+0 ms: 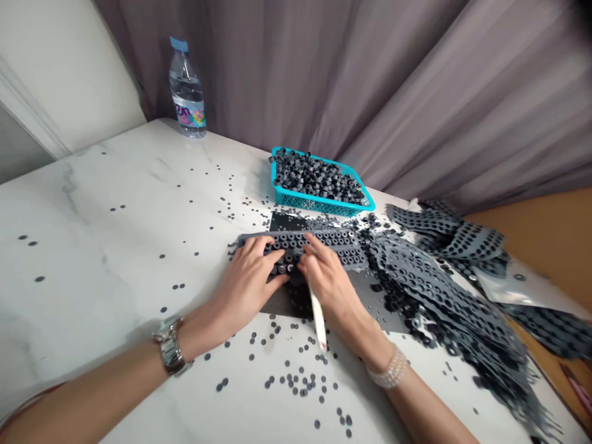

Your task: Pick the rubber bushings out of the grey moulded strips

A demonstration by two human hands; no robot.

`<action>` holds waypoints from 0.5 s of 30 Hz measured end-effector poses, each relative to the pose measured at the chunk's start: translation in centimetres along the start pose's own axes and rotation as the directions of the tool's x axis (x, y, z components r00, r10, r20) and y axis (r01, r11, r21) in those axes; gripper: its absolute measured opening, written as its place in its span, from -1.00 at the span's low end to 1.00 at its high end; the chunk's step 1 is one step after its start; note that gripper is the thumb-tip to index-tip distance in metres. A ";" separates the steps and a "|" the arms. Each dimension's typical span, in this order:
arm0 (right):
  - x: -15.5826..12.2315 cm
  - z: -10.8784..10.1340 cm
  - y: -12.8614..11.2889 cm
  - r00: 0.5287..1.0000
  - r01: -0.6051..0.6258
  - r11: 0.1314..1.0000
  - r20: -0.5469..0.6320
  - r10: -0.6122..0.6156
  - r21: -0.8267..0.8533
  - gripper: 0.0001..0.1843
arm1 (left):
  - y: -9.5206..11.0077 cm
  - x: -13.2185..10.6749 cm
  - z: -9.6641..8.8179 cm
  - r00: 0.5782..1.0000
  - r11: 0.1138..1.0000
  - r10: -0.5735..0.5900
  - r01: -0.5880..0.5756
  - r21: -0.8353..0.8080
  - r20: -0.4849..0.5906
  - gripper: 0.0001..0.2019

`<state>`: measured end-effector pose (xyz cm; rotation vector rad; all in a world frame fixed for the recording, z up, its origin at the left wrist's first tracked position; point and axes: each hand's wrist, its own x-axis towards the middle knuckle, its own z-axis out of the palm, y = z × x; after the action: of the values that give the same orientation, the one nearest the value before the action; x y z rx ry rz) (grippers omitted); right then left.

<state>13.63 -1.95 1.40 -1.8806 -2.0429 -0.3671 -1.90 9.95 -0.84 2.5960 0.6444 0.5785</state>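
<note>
A dark grey rubber sheet (349, 256) with rows of round, ring-shaped pieces lies across a black mat (382, 308). My left hand (252, 268) rests on the sheet's left part, its fingers spread and pressing down. In my right hand (326, 271) is a slim white pen-like tool (318, 320), gripped between the fingers with its back end pointing toward me. The tool's working tip is hidden under my fingers at the sheet. A metal watch circles my left wrist, and a beaded bracelet is on my right.
A turquoise basket (324, 208) heaped with small black rings stands behind the sheet. Punched grey sheets (439, 290) pile up at the right, with loose black pieces around them. Small black discs (303, 382) are scattered over the white table (115, 246). A water bottle (187, 92) stands at the back left.
</note>
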 end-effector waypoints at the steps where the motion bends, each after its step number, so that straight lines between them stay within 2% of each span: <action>1: -0.3 0.1 0.5 0.998 -0.056 0.998 -0.031 0.056 0.003 -0.82 | 0.0 0.0 0.0 1.000 1.000 -0.004 0.004 0.003 0.001 -0.65; 3: -0.9 0.1 1.5 0.986 -0.141 0.990 -0.093 0.142 0.015 -0.83 | -0.1 0.0 0.1 1.000 1.000 -0.007 0.007 0.005 -0.003 -0.64; 5: -1.4 0.0 1.9 0.979 -0.158 0.987 -0.126 0.158 0.006 -0.85 | -0.3 0.0 0.2 1.000 1.000 0.001 -0.001 -0.008 -0.012 -0.64; 7: -1.7 -0.3 1.6 0.986 -0.106 0.994 -0.127 0.105 -0.001 -0.85 | -0.4 0.1 0.4 1.000 1.000 0.011 -0.012 -0.028 -0.028 -0.65; 12: -1.7 -0.9 -0.4 0.988 0.121 0.991 -0.102 -0.115 0.061 -0.82 | -0.4 0.1 0.6 0.998 0.999 0.005 -0.008 -0.054 -0.070 -0.66; 15: -1.5 -1.0 -0.9 0.981 0.175 0.983 -0.091 -0.168 0.065 -0.84 | -0.2 0.0 0.6 0.998 0.999 -0.006 0.003 -0.053 -0.063 -0.64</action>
<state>12.90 -3.82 1.68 -1.6234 -2.1368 -0.4037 -1.69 9.91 -1.45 2.5352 0.6457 0.6692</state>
